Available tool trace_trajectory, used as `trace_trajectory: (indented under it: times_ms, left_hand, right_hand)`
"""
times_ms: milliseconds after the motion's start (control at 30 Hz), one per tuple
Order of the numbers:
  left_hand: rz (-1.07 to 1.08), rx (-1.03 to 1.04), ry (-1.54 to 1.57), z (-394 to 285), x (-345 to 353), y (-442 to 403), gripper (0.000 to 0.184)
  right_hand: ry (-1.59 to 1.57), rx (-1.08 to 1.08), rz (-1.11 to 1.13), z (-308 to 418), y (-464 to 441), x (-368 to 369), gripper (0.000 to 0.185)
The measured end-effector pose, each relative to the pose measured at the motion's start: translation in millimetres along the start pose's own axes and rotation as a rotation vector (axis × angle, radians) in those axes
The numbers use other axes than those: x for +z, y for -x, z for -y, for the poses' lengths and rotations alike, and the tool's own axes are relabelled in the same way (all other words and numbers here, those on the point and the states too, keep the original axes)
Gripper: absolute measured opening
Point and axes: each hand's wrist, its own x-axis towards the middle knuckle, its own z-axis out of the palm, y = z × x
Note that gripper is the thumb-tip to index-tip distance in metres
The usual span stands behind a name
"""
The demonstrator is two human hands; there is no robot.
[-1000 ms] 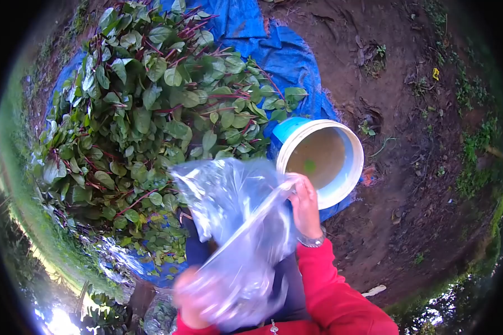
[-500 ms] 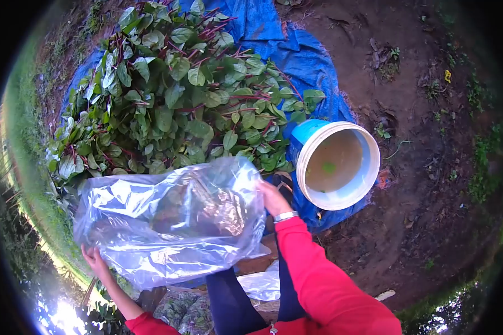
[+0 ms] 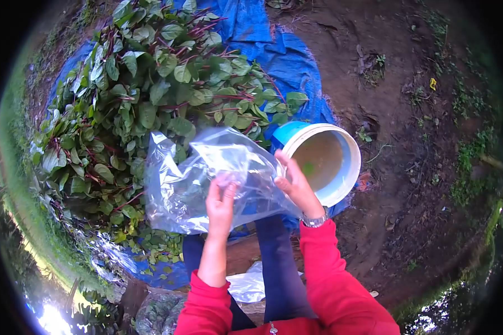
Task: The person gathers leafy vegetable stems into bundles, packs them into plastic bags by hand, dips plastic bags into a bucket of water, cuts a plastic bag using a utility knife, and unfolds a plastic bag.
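1. Your left hand [image 3: 221, 209] had come in from far out on the left to the middle of the clear bag [image 3: 221, 156], near your right hand [image 3: 300, 187].
2. The bag, stretched wide between both hands half a second before, had drawn in and slackened. That suggested you were working one part of the film rather than spreading all of it.
3. Your left fingertips pinched the film. Your right fingers were parted at the bag's edge; whether they gripped it, you could not tell.
4. The bag hung above your knees, between the leaf pile [image 3: 167, 95] and the bucket [image 3: 336, 196].
5. It looked thin, shiny and creased, with leaves showing through; nothing could be made out inside it.
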Motion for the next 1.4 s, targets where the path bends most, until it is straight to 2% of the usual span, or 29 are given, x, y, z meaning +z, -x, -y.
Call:
trace_trajectory:
  times_ms: [67,133,167,267,333,367,433,500,567,633,667,700,767,800,833,867,900,933,967,1000,1033,1067,1100,1133,1167,1233,1300,1367,1400]
  left_hand:
    - [-0.025,0.061,0.124,-7.1,-7.3,-13.5,0.028]
    - [0.013,0.065,0.094,-14.3,-19.9,-23.6,0.028]
    - [0.017,0.075,0.067,-19.9,-23.1,-28.6,0.029]
    - [-0.067,0.086,0.085,-21.3,-18.8,-38.8,0.03]
    - [-0.511,0.444,-0.773,-20.1,-11.4,-34.7,0.033]
    - [-0.508,0.445,-0.773,-19.1,-7.6,-27.4,0.033]
    - [-0.409,0.354,-0.578,-16.1,2.8,-2.1,0.034]
    - [-0.113,0.02,-0.214,-10.4,23.7,21.9,0.033]
    - [0.038,0.128,-0.388,2.8,43.3,32.9,0.031]
    - [0.065,0.133,-0.396,12.2,55.4,37.1,0.03]
    - [0.041,0.158,-0.355,15.8,56.4,34.5,0.021]
    - [0.043,0.157,-0.356,18.5,54.9,33.7,0.021]
    - [-0.094,-0.052,0.167,18.1,50.7,27.3,0.013]
    - [-0.15,-0.123,0.544,-7.1,54.7,22.5,0.007]
    - [-0.325,-0.269,0.678,-34.8,62.0,19.5,0.009]
    - [-0.229,-0.244,0.836,-30.7,45.5,18.9,0.011]
    - [-0.13,-0.217,0.994,-34.1,33.4,16.5,0.013]
    - [-0.14,-0.135,0.973,-35.0,34.4,16.4,0.014]
    - [-0.147,-0.052,0.953,-54.1,41.8,13.9,0.015]
    - [-0.342,-0.012,0.794,-84.8,68.9,12.3,0.015]
    - [-0.337,-0.01,0.794,-72.5,73.4,11.4,0.015]
    - [-0.189,0.214,0.349,-52.7,75.9,11.3,0.02]
    - [-0.036,0.423,-0.102,-35.9,79.7,11.7,0.025]
    - [0.129,0.479,-0.347,-31.6,95.7,5.8,0.035]
    - [0.3,0.53,-0.595,-26.4,115.2,1.1,0.046]
    - [0.466,0.253,-0.918,17.8,146.2,-0.8,0.054]
    - [0.497,0.204,-1.011,65.0,174.0,-13.1,0.055]
    - [0.527,0.137,-1.107,120.1,181.9,-33.9,0.056]
    - [0.485,0.115,-1.117,150.1,182.8,-48.0,0.055]
  right_hand:
    - [-0.063,0.098,0.088,-8.2,5.2,-9.5,0.051]
    - [-0.179,0.415,0.438,-8.9,12.2,-19.4,0.037]
    - [-0.191,0.417,0.433,-8.9,16.4,-23.1,0.037]
    - [-0.534,0.312,0.214,-6.1,23.9,-34.8,0.018]
    - [-0.528,0.359,0.17,-10.9,25.9,-33.6,0.017]
    - [-0.521,0.408,0.133,-13.1,27.0,-30.3,0.015]
    - [-0.54,0.438,0.057,-13.2,30.9,-15.1,0.008]
    - [-0.666,0.42,-0.041,-12.4,33.3,-1.2,0.009]
    - [-0.821,0.447,0.002,-11.2,40.1,8.7,0.012]
    - [-1.03,0.416,-0.027,-13.5,46.3,19.9,0.01]
    - [-1.039,0.388,-0.047,-18.4,48.3,18.1,0.013]
    - [-1.04,0.388,-0.049,-19.9,50.9,12.3,0.013]
    - [-1.163,0.405,-0.092,-19.1,55.6,-5.4,0.016]
    - [-1.282,0.438,-0.162,-12.9,52.4,-18.1,0.019]
    - [-1.343,0.527,-0.378,-4.8,49.1,-33.0,0.016]
    - [-1.701,0.338,-0.037,-34.9,57.8,-61.9,0.016]
    - [-1.58,0.334,-0.26,-25.5,57.0,-81.4,0.017]
    - [-1.299,0.384,-0.676,-18.2,56.3,-96.6,0.017]
    - [-1.129,0.208,-0.83,9.5,51.2,-100.4,0.01]
    - [-1.157,0.04,-0.591,14.4,61.9,-114.8,0.005]
    - [-1.167,-0.123,-0.349,13.9,73.0,-128.8,0.006]
    - [-1.168,-0.124,-0.351,7.5,72.5,-132.5,0.006]
    - [-0.619,-0.19,-0.206,-3.2,72.2,-136.2,0.009]
    - [-0.07,-0.239,-0.06,-12.7,72.1,-139.4,0.013]
    - [0.472,-0.191,-0.063,-18.2,59.7,-131.8,0.008]
    - [0.896,0.06,-0.197,-78.9,43.1,-130.1,0.01]
    - [0.927,0.259,-0.283,-136.5,22.5,-132.2,0.013]
    - [0.853,0.203,-0.393,-199.6,7.2,-123.7,0.017]
    - [0.826,0.405,-0.243,-217.8,-6.0,-121.9,0.019]
